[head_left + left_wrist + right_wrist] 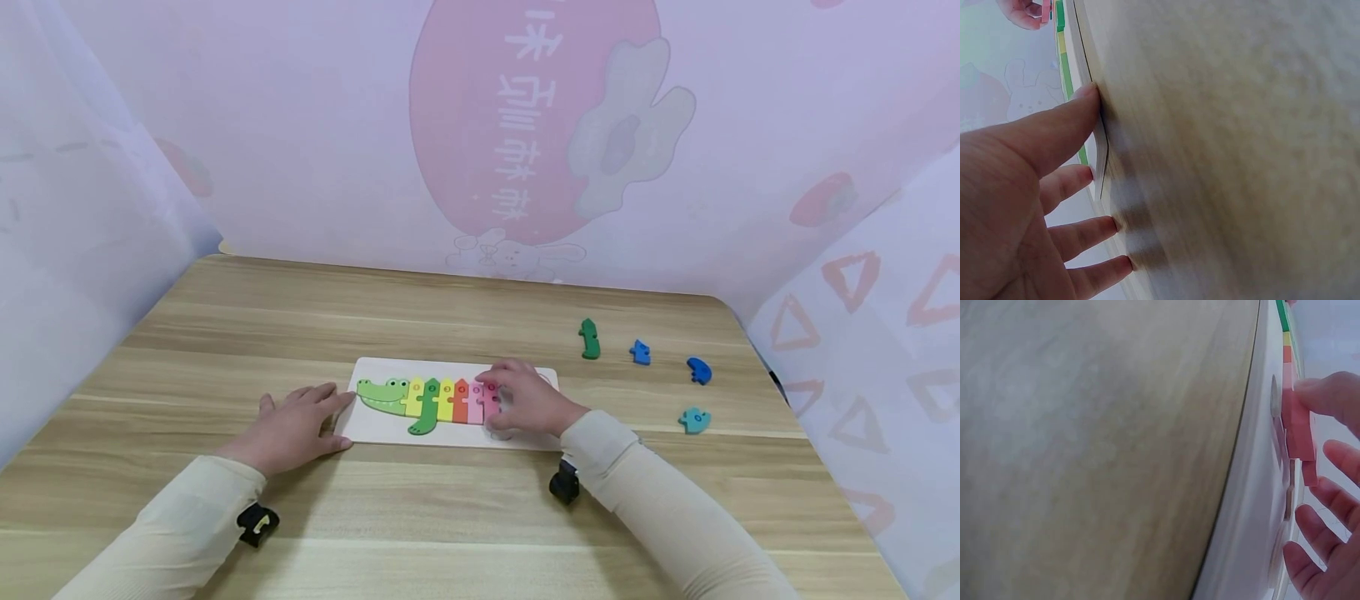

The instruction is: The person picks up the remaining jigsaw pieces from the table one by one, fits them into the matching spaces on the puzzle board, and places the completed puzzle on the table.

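Observation:
A white puzzle board (390,432) carries a crocodile with a green head (384,397) and a row of coloured, numbered pieces in yellow, green, orange and pink. At the right end of that row, my right hand (525,402) holds a dark pink puzzle piece (491,403) between thumb and fingers. Seen from the right wrist, this pink piece (1300,431) stands slightly proud of its neighbour, with the thumb against it. My left hand (288,425) rests at the board's left end, fingers spread; its thumb (1079,112) and index finger touch the edge, while other fingertips meet the table.
Loose puzzle pieces lie on the wooden table (450,517) to the right: a green one (589,339), a small blue one (641,352), a curved dark blue one (699,371) and a light blue one (694,420). A printed curtain (315,150) hangs behind the table.

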Available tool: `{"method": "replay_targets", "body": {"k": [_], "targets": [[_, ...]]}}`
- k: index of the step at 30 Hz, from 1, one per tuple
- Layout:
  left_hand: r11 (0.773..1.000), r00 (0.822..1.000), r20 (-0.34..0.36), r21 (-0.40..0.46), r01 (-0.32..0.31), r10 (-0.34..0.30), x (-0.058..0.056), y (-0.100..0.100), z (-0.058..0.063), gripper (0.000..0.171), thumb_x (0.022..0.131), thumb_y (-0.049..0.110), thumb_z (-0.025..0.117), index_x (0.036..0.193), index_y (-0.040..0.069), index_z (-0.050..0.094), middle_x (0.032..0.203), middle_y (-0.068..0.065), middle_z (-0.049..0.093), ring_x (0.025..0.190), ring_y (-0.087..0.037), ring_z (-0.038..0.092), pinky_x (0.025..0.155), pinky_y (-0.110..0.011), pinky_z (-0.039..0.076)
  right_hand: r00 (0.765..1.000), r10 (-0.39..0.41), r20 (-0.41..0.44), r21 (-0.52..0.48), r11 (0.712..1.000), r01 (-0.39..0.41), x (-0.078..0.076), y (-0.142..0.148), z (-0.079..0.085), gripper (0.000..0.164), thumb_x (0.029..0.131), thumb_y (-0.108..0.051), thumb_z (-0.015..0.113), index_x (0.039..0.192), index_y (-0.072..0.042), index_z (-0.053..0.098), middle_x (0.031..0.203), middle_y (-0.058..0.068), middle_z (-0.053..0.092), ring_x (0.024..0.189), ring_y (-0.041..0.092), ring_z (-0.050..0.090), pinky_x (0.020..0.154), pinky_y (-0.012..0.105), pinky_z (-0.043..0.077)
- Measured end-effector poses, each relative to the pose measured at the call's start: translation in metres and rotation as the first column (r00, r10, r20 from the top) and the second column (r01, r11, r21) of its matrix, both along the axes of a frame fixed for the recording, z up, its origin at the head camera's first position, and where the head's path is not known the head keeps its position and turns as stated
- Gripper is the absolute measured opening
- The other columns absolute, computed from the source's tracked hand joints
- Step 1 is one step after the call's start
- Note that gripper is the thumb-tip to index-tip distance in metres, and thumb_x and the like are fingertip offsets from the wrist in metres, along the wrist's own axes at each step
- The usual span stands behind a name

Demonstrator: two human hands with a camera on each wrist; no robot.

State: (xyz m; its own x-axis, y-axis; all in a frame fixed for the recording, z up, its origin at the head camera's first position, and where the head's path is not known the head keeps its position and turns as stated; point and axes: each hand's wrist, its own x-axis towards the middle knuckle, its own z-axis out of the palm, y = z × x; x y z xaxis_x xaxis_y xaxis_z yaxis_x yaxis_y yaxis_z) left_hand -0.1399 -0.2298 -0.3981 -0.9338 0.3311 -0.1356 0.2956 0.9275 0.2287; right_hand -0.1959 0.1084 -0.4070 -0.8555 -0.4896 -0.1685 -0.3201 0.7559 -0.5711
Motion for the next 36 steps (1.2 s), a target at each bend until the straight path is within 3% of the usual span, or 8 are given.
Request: {"method": "replay_targets", "body": {"k": [36], "targets": [[1.0, 1.0, -0.013, 0.01, 0.01, -0.01, 0.001, 0.002, 0.0, 0.067, 0.084, 0.043, 0.071, 0.139, 0.01, 0.051, 0.141, -0.029, 0.044, 0.125, -0.055, 0.04, 0.087, -0.086, 0.019, 0.999, 0.025, -0.031, 0.076, 0.997, -0.023, -0.0007, -0.0028, 0.003, 0.063, 0.078, -0.023, 0.08, 0.136, -0.018, 0.057, 0.141, 0.008, 0.045, 0.132, 0.028, 0.034, 0.108, 0.046, 0.036]]}}
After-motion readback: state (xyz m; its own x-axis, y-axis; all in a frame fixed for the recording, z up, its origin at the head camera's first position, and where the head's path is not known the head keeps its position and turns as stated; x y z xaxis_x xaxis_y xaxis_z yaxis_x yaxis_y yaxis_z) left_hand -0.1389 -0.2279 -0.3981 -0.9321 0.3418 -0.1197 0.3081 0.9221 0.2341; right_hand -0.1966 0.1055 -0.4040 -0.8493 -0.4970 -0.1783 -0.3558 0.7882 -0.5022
